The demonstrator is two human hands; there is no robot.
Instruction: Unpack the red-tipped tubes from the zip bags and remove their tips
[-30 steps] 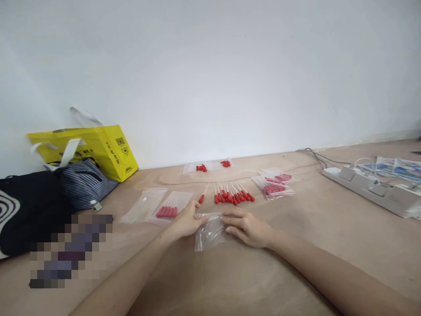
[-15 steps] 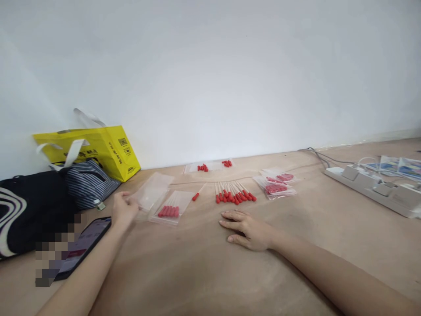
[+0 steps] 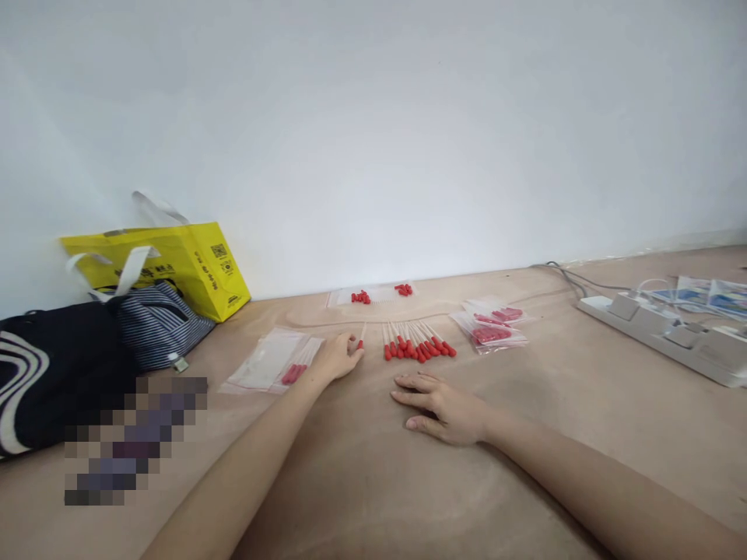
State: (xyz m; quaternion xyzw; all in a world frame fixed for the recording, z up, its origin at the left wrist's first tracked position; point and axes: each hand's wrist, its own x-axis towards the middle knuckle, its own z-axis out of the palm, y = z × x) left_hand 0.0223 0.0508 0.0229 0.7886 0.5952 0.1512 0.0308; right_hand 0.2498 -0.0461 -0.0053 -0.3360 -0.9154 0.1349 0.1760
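My left hand (image 3: pixel 337 357) reaches forward over the table, its fingertips at a single red-tipped stick (image 3: pixel 361 339) lying apart from the row; the fingers curl loosely around it. Just right of it lies a row of several red-tipped sticks (image 3: pixel 418 342). Left of the hand lie clear plastic bags (image 3: pixel 264 362), one holding red-tipped sticks (image 3: pixel 292 373). My right hand (image 3: pixel 444 409) rests flat on the table with fingers stretched out, holding nothing.
Filled bags of red-tipped sticks (image 3: pixel 490 328) lie to the right, another bag with red pieces (image 3: pixel 378 294) by the wall. A power strip (image 3: pixel 665 334) with cables sits far right. A yellow bag (image 3: pixel 175 264), striped pouch (image 3: pixel 152 322) and black bag (image 3: pixel 52 373) stand left.
My left hand carried the clear bag from the middle to the stack at left, then swung right to the lone stick. My right hand stayed flat.
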